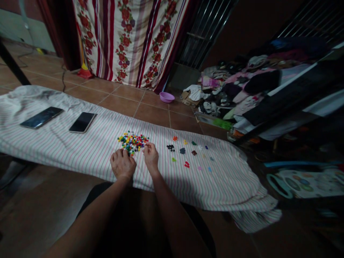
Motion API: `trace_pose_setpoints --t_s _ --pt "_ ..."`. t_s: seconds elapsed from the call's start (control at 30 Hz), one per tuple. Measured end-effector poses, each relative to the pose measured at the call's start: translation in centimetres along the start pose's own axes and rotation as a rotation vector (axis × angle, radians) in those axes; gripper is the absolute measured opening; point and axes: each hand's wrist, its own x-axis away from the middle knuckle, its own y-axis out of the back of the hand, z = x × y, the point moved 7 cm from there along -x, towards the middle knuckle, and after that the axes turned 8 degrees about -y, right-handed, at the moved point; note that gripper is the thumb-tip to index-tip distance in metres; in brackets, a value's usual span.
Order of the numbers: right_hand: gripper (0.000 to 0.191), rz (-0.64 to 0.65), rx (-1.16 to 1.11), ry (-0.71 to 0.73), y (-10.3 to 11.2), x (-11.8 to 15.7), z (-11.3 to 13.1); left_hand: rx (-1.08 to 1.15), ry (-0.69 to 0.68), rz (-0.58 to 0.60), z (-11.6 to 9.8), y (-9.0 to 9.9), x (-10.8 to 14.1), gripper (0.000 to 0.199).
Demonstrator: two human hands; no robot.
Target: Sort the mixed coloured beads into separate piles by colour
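Observation:
A mixed pile of small coloured pieces (133, 141) lies on the striped cloth (107, 157). My left hand (123, 163) rests at the pile's near edge, fingers curled; whatever may be under them is hidden. At the pile's right edge is my right hand (151, 154), its fingertips pinched together, and anything between them is too small to make out. Farther right, small single-colour groups are spread apart, among them black pieces (170, 147), orange pieces (175, 138), red pieces (187, 164) and brown pieces (194, 153).
Two dark-screened devices, a larger one (42, 117) and a phone (82, 122), lie on the cloth at the left. Beyond it, a purple basin (167, 97) sits on the tiled floor by a floral curtain (129, 43). Heaped clothes (236, 86) fill the back right.

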Motion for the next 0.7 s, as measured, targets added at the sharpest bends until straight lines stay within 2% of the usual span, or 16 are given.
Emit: trace_pose_setpoints --t_s 0.3,0.47,0.6,0.7 --pt "0.020 -0.051 0.039 -0.018 0.6 0.1 0.1 -0.001 -0.008 -0.022 0.0 0.2 0.2 0.024" --pt "0.016 -0.072 0.073 0.035 1.4 0.8 1.0 -0.025 -0.022 -0.027 -0.1 0.3 0.3 0.026" --pt "0.016 -0.076 0.133 0.087 3.8 1.0 1.1 -0.036 -0.024 -0.021 -0.3 0.5 0.4 0.026" --pt "0.018 -0.125 0.157 0.082 7.3 0.4 0.1 -0.044 -0.032 -0.027 -0.4 0.6 0.4 0.026"
